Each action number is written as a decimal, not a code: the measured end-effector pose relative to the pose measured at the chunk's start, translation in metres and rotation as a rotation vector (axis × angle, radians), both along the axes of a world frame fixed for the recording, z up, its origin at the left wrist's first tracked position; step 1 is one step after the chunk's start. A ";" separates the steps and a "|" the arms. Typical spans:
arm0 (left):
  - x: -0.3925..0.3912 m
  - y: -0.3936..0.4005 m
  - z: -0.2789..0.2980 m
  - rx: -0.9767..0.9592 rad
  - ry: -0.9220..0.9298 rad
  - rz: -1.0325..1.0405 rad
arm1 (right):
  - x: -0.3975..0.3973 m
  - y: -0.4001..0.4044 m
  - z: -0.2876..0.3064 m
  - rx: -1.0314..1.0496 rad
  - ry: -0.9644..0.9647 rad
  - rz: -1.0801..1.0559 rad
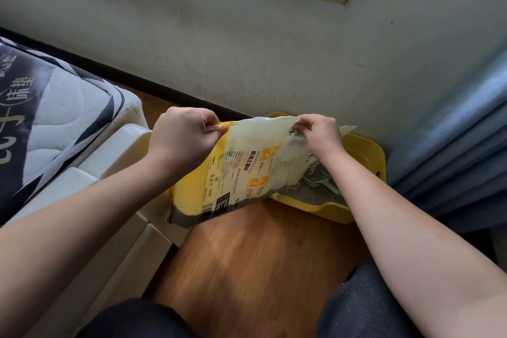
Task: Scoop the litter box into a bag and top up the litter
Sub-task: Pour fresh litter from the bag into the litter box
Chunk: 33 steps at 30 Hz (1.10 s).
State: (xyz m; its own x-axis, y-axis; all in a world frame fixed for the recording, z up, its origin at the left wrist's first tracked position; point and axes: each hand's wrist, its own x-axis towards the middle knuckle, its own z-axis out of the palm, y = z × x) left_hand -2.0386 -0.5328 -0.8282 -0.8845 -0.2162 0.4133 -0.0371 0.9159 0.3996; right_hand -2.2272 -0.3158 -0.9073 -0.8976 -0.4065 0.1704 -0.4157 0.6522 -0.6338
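A yellow and white litter bag (236, 173) stands on the wooden floor, leaning toward the wall. My left hand (183, 137) grips its top left corner. My right hand (319, 136) pinches the torn top edge on the right. Behind the bag, a yellow litter box (367, 153) sits against the wall with grey litter (307, 195) inside. A pale blue scoop (322, 182) lies on the litter, partly hidden by the bag and my right wrist.
A mattress (55, 107) on a white bed frame (118, 162) fills the left side. Blue curtains (450, 151) hang on the right, close to the box. My knees (142, 321) are at the bottom, with wooden floor (255, 255) between them.
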 end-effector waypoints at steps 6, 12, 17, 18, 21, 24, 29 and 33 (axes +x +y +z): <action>0.000 -0.001 -0.002 0.012 -0.003 -0.012 | -0.001 0.008 0.004 0.049 -0.016 0.009; -0.001 0.005 -0.006 0.004 -0.009 -0.047 | 0.000 0.027 0.012 0.089 -0.029 -0.003; 0.003 0.012 -0.005 0.001 -0.013 -0.090 | 0.005 0.041 0.022 0.124 -0.045 -0.008; 0.003 0.014 -0.004 0.003 -0.017 -0.096 | 0.007 0.044 0.024 0.134 -0.049 -0.007; -0.004 0.022 -0.001 0.004 -0.024 -0.112 | 0.009 0.057 0.030 0.152 -0.063 -0.034; -0.015 0.034 0.003 -0.004 -0.018 -0.121 | 0.009 0.071 0.030 0.191 -0.084 -0.092; -0.032 0.052 0.008 -0.004 -0.030 -0.138 | 0.004 0.090 0.035 0.222 -0.098 -0.179; -0.040 0.065 0.014 0.003 -0.024 -0.148 | 0.003 0.102 0.044 0.237 -0.087 -0.228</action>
